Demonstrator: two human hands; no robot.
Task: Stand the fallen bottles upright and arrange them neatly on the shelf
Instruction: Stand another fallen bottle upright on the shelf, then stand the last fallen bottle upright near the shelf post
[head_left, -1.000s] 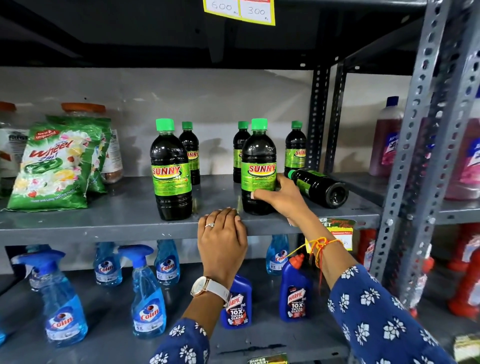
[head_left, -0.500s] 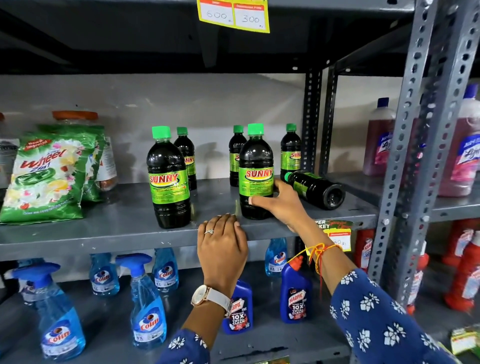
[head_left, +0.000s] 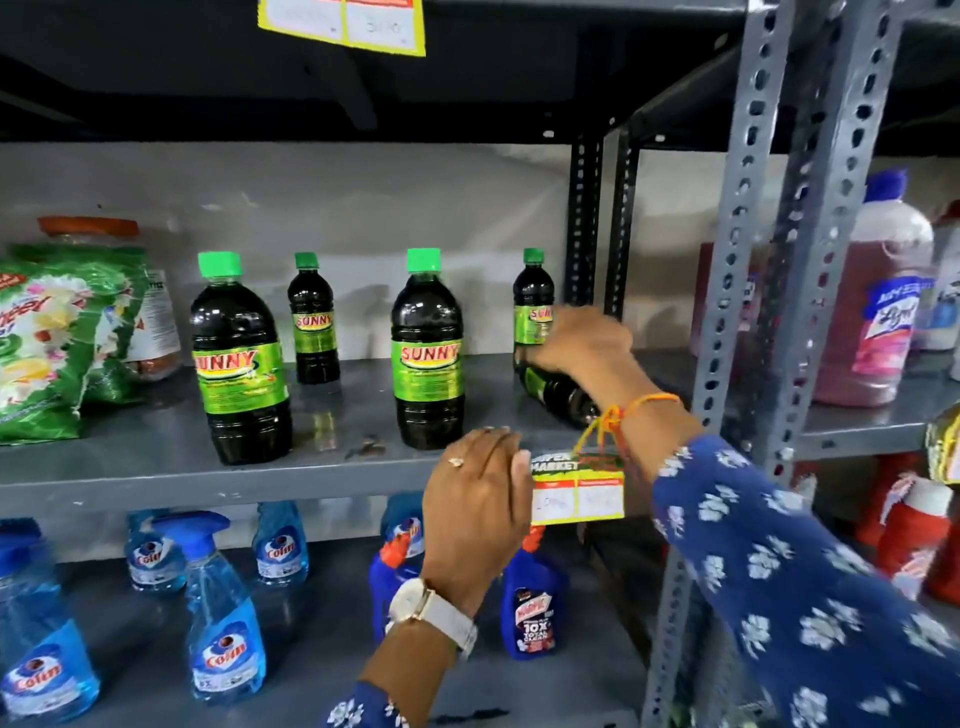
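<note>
A: Middle shelf (head_left: 156, 467), dark bottles, green caps; count?

B: Four upright; large front-left bottle (head_left: 239, 364) near the front edge; small rear bottle (head_left: 313, 322) behind it toward the wall; large centre bottle (head_left: 427, 353) standing near the front; small right-hand bottle (head_left: 532, 301) upright toward the back, beside the dark upright post.

A: Any lying down?

B: One; fallen bottle (head_left: 556, 395), on its side at the right end of the shelf, just below and in front of the small right-hand bottle, partly hidden by the wrist.

A: Hands?

B: Right hand (head_left: 582, 340) reaching in over the fallen bottle's upper end, blurred; fingers curled downward, touching or nearly so, but whether they are clasped round it I cannot tell. Left hand (head_left: 475, 493) resting flat on the shelf's front edge, fingers loosely bent over the lip, holding no item; ring and watch visible.

A: Other stock?

B: Green detergent pouch (head_left: 57, 338) at the left end, an orange-lidded jar (head_left: 150, 312) behind it; price tag (head_left: 576, 488) on the front lip beside the left hand; blue spray bottles (head_left: 223, 623) on the shelf below; pink bottle (head_left: 883, 312) in the neighbouring bay.
</note>
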